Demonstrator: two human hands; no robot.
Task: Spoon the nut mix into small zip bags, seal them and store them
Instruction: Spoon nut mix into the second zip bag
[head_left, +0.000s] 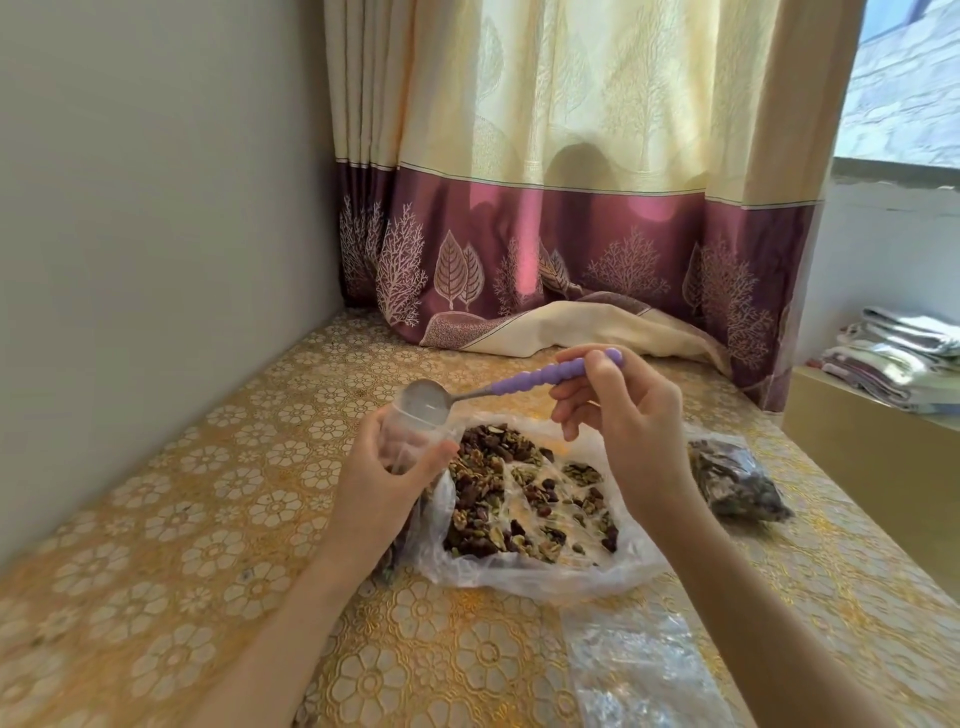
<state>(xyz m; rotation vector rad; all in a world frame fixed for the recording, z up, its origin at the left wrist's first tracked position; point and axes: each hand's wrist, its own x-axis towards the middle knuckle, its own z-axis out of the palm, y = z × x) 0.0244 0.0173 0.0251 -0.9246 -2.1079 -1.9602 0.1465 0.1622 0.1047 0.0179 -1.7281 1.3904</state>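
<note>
Nut mix (524, 499), dark raisins among pale nuts and green seeds, lies in one heap on an opened clear plastic bag (540, 569) spread flat on the table (171, 525), between the person's two forearms. One small zip bag (410, 426) is held above the heap's left edge: the left hand (382, 488) pinches it, thumb on the near side and fingers behind, with its mouth standing open. One spoon (498, 387), with a metal bowl and a ribbed purple handle, is gripped by the right hand (621, 415) near the handle's end; the bowl sits at the mouth of the zip bag and looks empty. One filled bag of nut mix (737, 483) lies on the table to the right, apart from the heap. A stack of empty clear bags (644, 670) lies near the front edge; their number cannot be told. The table wears a yellow cloth with white flowers. One cream and maroon curtain (571, 208) hangs behind, its hem crumpled on the table. Folded cloths (898, 358) are stacked at far right.
</note>
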